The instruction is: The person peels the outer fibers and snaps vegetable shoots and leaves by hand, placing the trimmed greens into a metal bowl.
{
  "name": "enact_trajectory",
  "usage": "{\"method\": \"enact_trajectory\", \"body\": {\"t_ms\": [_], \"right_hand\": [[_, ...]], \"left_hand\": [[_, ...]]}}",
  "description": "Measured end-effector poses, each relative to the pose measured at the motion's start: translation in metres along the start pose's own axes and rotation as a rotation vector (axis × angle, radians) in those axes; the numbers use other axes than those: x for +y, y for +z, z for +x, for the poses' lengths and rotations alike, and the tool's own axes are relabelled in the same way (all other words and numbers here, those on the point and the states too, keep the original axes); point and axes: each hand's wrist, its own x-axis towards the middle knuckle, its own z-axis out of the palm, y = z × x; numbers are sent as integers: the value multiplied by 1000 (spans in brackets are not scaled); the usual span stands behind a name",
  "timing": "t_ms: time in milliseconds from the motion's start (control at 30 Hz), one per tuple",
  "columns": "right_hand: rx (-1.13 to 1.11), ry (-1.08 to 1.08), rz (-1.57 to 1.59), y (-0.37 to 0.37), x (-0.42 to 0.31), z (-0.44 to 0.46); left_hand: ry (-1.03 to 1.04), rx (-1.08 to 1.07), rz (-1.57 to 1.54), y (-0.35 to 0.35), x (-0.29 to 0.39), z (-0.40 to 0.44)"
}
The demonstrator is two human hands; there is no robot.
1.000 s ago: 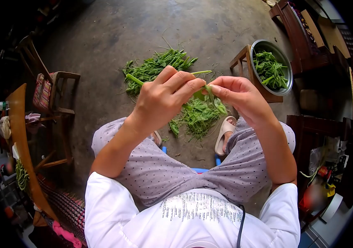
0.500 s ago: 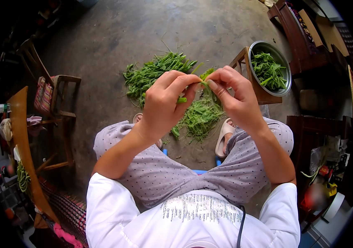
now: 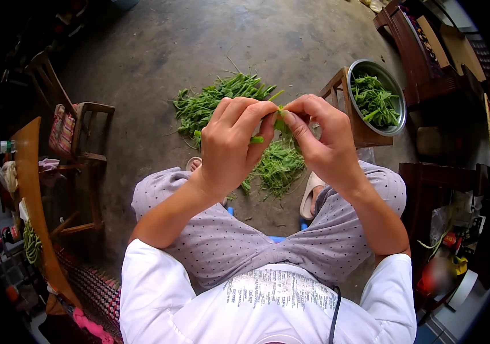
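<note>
My left hand (image 3: 230, 140) is closed on a green vegetable stem (image 3: 257, 139), whose cut end pokes out below the fingers. Thumb and forefinger of my right hand (image 3: 325, 135) pinch the leafy part of the greens (image 3: 281, 114), and the fingertips of both hands almost meet there. Behind the left hand, a heap of leafy green stems (image 3: 216, 100) lies on the floor. Below the hands, between my feet, is a smaller pile of thin green scraps (image 3: 279, 166). Part of each pile is hidden by my hands.
A metal basin (image 3: 404, 109) of greens rests on a wooden stool (image 3: 365, 135) at the right. To the left are a wooden chair (image 3: 93, 108) and a table edge (image 3: 27, 166). Dark wooden furniture (image 3: 408, 57) lines the right side. My sandalled feet flank the scraps.
The leafy bit at my right fingertips has dropped lower and shows less above the fingers. Both hands stay close together, the right one slightly further left.
</note>
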Motion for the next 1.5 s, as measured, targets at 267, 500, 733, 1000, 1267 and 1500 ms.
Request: {"method": "enact_trajectory", "body": {"t_ms": [267, 500, 733, 1000, 1267, 1500], "right_hand": [[-24, 254, 393, 7, 8, -1], [2, 328, 578, 11, 4, 2], [-73, 245, 328, 10, 1, 3], [-119, 61, -60, 12, 0, -1], [-218, 120, 66, 12, 4, -3], [-364, 307, 419, 16, 15, -7]], "left_hand": [[-56, 72, -30, -1, 2, 1], [-553, 0, -540, -6, 3, 1], [-769, 14, -963, -5, -1, 4], [-963, 58, -1040, -19, -17, 13], [-1028, 164, -1013, -31, -40, 12], [-1120, 106, -1064, -30, -38, 11]]}}
